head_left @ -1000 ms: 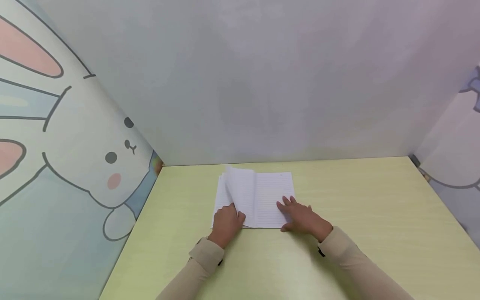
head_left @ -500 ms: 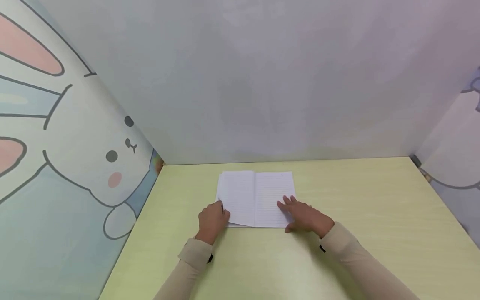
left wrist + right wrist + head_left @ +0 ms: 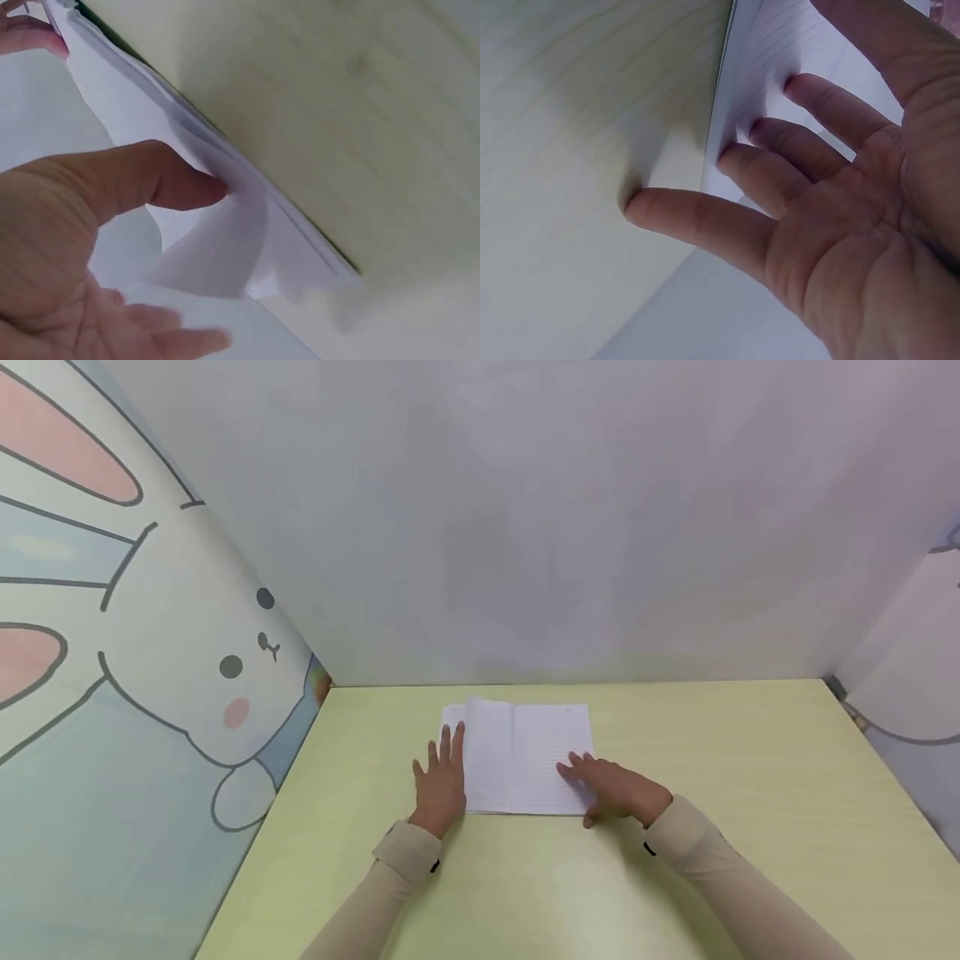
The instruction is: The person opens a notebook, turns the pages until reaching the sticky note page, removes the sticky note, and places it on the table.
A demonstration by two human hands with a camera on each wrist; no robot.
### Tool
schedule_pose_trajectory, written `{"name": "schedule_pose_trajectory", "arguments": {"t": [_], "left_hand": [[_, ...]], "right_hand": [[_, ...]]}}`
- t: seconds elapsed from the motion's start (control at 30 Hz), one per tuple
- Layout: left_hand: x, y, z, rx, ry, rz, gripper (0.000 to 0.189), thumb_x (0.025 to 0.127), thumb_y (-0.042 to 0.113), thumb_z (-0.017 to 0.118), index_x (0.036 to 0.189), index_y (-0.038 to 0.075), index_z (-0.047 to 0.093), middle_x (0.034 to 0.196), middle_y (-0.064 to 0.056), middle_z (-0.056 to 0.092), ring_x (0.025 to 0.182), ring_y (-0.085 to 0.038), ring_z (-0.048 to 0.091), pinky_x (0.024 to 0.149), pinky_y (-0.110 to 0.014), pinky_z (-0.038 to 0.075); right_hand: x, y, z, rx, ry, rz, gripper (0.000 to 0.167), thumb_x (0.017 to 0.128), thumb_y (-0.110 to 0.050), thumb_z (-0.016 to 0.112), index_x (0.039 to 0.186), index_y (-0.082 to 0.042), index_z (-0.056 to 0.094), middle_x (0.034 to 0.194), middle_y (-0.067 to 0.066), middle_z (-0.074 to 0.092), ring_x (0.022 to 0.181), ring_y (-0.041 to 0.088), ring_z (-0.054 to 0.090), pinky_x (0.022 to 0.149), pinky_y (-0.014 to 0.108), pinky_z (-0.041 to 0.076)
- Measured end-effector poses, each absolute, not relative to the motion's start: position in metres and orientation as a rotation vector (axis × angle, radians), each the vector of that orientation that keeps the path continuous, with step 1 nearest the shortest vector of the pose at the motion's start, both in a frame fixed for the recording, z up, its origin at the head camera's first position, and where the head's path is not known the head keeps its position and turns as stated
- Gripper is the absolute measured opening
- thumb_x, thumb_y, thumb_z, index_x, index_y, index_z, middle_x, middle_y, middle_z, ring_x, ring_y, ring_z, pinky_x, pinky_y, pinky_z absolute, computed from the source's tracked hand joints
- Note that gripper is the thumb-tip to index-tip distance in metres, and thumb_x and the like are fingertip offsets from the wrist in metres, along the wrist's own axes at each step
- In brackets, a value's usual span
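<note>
An open notebook [image 3: 543,735] with white lined pages lies on the table, its fold running away from me. Over its left edge my left hand [image 3: 440,787] is spread with straight fingers. In the left wrist view the thumb of that hand touches a curved, partly raised page [image 3: 217,255], and the other fingers are stretched out, slightly blurred. My right hand [image 3: 618,787] rests at the right page's lower right side. Seen from the right wrist, its fingers are spread: several fingertips touch the page [image 3: 780,52] and one finger reaches onto the tabletop.
The pale yellow-green table [image 3: 735,793] meets a plain light wall [image 3: 555,527] just behind the notebook. A wall with a cartoon rabbit [image 3: 187,635] stands along the left side, and another printed wall [image 3: 911,652] on the right.
My left hand first moved left with a page until it lay nearly flat, then released it and spread its fingers. A left page now curves up again. The right hand has hardly moved.
</note>
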State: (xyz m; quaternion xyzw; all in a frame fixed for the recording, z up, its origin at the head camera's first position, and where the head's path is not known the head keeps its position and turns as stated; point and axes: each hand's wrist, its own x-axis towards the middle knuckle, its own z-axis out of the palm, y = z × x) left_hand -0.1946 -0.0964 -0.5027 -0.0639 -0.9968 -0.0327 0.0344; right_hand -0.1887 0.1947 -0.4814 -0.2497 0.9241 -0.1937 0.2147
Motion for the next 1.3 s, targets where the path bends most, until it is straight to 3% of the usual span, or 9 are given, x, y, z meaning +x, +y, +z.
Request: {"name": "schedule_pose_trajectory", "arguments": {"t": [0.07, 0.13, 0.27, 0.4, 0.5, 0.73, 0.93, 1.13, 1.3], "left_hand": [[-0.194, -0.095, -0.504, -0.272, -3.044, -0.021, 0.094, 0.089, 0.000, 0.068, 0.162, 0.015, 0.011, 0.169, -0.019, 0.016, 0.152, -0.044, 0.029, 0.112, -0.064, 0.037], [-0.193, -0.094, -0.505, -0.375, -3.036, 0.004, 0.088, 0.092, -0.005, 0.061, 0.162, 0.016, 0.012, 0.170, -0.017, 0.010, 0.156, -0.041, 0.019, 0.119, -0.060, 0.030], [-0.192, -0.095, -0.509, -0.696, -3.101, -0.134, 0.074, 0.091, -0.018, 0.045, 0.155, 0.016, 0.031, 0.170, -0.012, 0.018, 0.156, -0.033, 0.023, 0.124, -0.052, 0.026], [-0.190, -0.095, -0.510, -1.001, -3.180, -0.429, 0.054, 0.086, -0.025, 0.040, 0.120, 0.015, 0.051, 0.167, -0.007, 0.030, 0.153, -0.028, 0.033, 0.122, -0.054, 0.030], [-0.190, -0.093, -0.508, -1.069, -3.203, -0.568, 0.035, 0.092, -0.016, 0.039, 0.099, 0.016, 0.051, 0.166, -0.003, 0.033, 0.153, -0.027, 0.033, 0.119, -0.061, 0.030], [-0.189, -0.082, -0.507, -1.029, -3.245, -0.584, 0.023, 0.105, 0.013, 0.038, 0.085, 0.019, 0.048, 0.167, 0.003, 0.030, 0.155, -0.033, 0.029, 0.112, -0.074, 0.028], [-0.187, -0.077, -0.509, -0.965, -3.240, -0.509, 0.021, 0.104, 0.025, 0.043, 0.085, 0.021, 0.048, 0.165, 0.007, 0.034, 0.155, -0.034, 0.027, 0.111, -0.073, 0.031], [-0.186, -0.069, -0.503, -0.944, -3.246, -0.448, 0.039, 0.095, 0.050, 0.063, 0.085, 0.016, 0.048, 0.164, 0.002, 0.036, 0.150, -0.040, 0.035, 0.107, -0.069, 0.039], [-0.184, -0.063, -0.500, -0.913, -3.216, -0.440, 0.041, 0.094, 0.049, 0.066, 0.085, 0.014, 0.047, 0.163, -0.005, 0.038, 0.147, -0.043, 0.040, 0.105, -0.068, 0.042]], "right_hand": [[-0.188, 0.195, -0.481, -0.693, 2.556, -0.533, 0.088, 0.079, -0.012, 0.084, 0.153, -0.002, 0.038, 0.163, 0.028, 0.028, 0.149, 0.052, 0.028, 0.117, 0.063, 0.030], [-0.187, 0.195, -0.480, -0.690, 2.552, -0.528, 0.087, 0.080, -0.013, 0.084, 0.153, -0.003, 0.038, 0.163, 0.027, 0.027, 0.149, 0.052, 0.028, 0.117, 0.063, 0.030], [-0.187, 0.196, -0.475, -0.719, 2.550, -0.523, 0.083, 0.082, -0.014, 0.082, 0.152, -0.002, 0.040, 0.162, 0.029, 0.029, 0.147, 0.053, 0.029, 0.115, 0.064, 0.031], [-0.189, 0.197, -0.472, -0.732, 2.530, -0.536, 0.075, 0.087, -0.014, 0.077, 0.152, -0.002, 0.041, 0.162, 0.029, 0.028, 0.148, 0.052, 0.028, 0.116, 0.064, 0.030], [-0.190, 0.198, -0.473, -0.723, 2.513, -0.555, 0.069, 0.090, -0.013, 0.073, 0.151, -0.005, 0.043, 0.163, 0.028, 0.027, 0.150, 0.051, 0.026, 0.117, 0.064, 0.029], [-0.192, 0.205, -0.483, -0.839, 2.498, -0.661, 0.038, 0.095, -0.008, 0.066, 0.133, -0.015, 0.066, 0.157, 0.035, 0.032, 0.145, 0.060, 0.024, 0.113, 0.065, 0.033], [-0.194, 0.209, -0.485, -0.923, 2.507, -0.809, 0.025, 0.098, -0.006, 0.060, 0.118, -0.010, 0.075, 0.147, 0.034, 0.046, 0.139, 0.062, 0.032, 0.110, 0.063, 0.036], [-0.198, 0.212, -0.486, -0.889, 2.491, -0.896, 0.020, 0.099, -0.008, 0.059, 0.111, -0.011, 0.076, 0.143, 0.033, 0.052, 0.139, 0.058, 0.037, 0.113, 0.064, 0.032], [-0.199, 0.213, -0.484, -0.907, 2.479, -0.945, 0.019, 0.100, -0.008, 0.058, 0.109, -0.011, 0.075, 0.139, 0.030, 0.058, 0.140, 0.052, 0.042, 0.114, 0.063, 0.030]]}}
